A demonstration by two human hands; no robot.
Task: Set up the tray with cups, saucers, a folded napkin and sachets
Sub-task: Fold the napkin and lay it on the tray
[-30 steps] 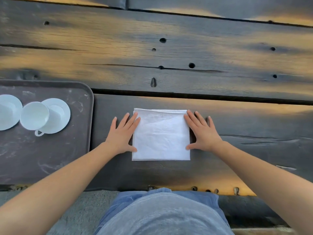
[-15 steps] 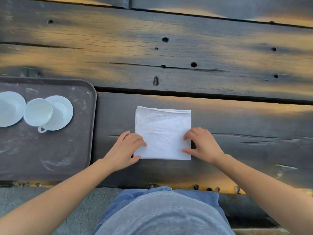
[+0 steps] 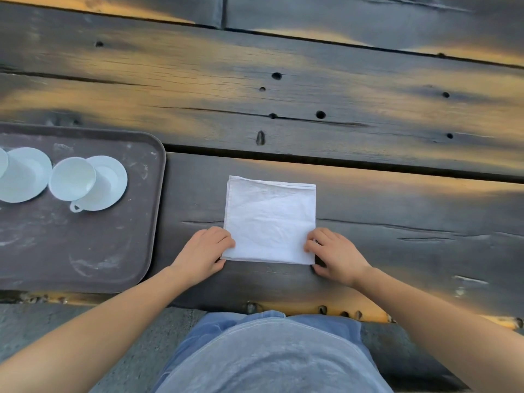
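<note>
A white folded napkin lies flat on the dark wooden counter, square in outline, with its layered edges showing along the far side. It sits directly in front of the person, to the right of the tray and clear of its rim.

The left hand rests at the near left corner of the napkin, fingers curled, fingertips on the cloth and thumb at the near edge. The right hand rests at the near right corner in the same manner, fingers curled onto the cloth, thumb just below the near edge. Both hands appear to pinch the corners; whether the cloth is lifted off the counter cannot be told.

The tray is dark, scuffed, with rounded corners, and lies on the counter at the left. On its far portion stands a white cup on a white saucer, handle towards the person. Just left of it is a second saucer, with a second cup partly cut off by the frame edge. The two saucers are just beside each other.

The counter boards show knot holes and cracks.
</note>
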